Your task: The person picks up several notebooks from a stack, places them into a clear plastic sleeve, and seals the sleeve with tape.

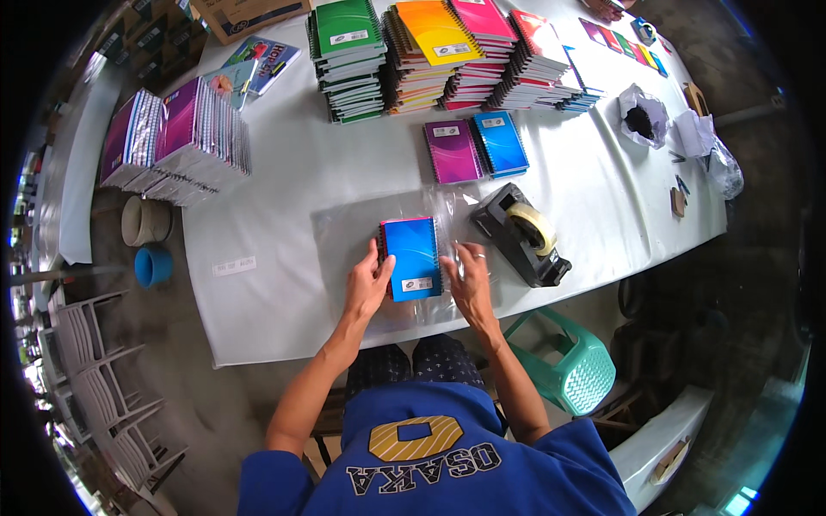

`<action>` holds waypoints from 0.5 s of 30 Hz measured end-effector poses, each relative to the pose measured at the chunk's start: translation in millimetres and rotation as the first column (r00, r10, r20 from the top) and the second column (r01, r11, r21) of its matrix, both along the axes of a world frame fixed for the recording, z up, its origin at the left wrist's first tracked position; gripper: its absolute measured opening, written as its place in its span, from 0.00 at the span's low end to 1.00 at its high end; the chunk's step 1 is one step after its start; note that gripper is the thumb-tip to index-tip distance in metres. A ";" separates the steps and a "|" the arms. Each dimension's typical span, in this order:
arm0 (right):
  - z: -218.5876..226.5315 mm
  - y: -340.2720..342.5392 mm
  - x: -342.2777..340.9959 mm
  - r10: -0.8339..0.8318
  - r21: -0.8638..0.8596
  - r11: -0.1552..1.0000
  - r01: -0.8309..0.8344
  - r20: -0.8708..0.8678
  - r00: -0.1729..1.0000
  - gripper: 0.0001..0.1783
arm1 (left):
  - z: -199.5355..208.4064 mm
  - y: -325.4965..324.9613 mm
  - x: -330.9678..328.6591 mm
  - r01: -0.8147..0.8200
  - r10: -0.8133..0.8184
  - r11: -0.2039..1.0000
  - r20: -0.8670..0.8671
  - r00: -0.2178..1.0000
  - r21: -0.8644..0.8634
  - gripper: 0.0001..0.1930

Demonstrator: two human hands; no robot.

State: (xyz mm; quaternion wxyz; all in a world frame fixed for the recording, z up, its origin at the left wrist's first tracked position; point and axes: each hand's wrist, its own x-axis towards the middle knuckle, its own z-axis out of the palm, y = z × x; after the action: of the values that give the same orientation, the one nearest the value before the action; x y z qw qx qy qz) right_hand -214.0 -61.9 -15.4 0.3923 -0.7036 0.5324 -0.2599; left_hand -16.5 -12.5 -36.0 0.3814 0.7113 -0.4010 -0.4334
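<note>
Head view looks down on a person in a blue shirt (430,430) at a white table (275,297). Both bare hands are over the near side. Between them lies a blue notebook (413,249), flat on clear plastic (340,236). Its long side points away from the person, with the top tipped a tiny bit left. A pink edge peeks out at its top, so there seems to be another book under it.

The left hand (366,282) is nearer: it touches the left side, partly open, with its thumb on the cover. The right hand (469,279) is just beside the ringed right side, its fingers loosely bent. One cannot tell if it pinches the plastic.

To the right, past that hand, sits a black tape holder (514,246). Farther off, a purple notebook (453,155) and a second blue one (502,144) lie side by side. Behind them stand tall piles of green (348,60), yellow (434,36), pink and red notebooks.
</note>
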 end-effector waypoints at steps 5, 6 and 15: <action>-15.2 16.7 -30.4 -0.378 -0.237 0.926 0.295 -0.618 0.690 0.23 | -2.3 11.5 11.8 -0.073 0.069 0.996 -0.073 0.995 -0.057 0.30; -22.9 20.3 -33.9 -0.388 -0.246 0.922 0.300 -0.614 0.687 0.23 | 3.1 11.6 10.3 -0.069 0.068 0.997 -0.060 0.996 -0.025 0.29; -19.4 15.3 -49.8 -0.532 -0.059 0.841 0.538 -0.268 0.803 0.28 | 11.8 11.0 14.8 -0.065 0.076 0.996 -0.203 0.976 0.060 0.28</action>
State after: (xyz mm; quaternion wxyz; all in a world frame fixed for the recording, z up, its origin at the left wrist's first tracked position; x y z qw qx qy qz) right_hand -263.8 -46.6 -34.8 0.2325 -0.5502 0.7604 -0.2548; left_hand -1.7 -1.5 -24.2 0.4168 0.6864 -0.3224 -0.5013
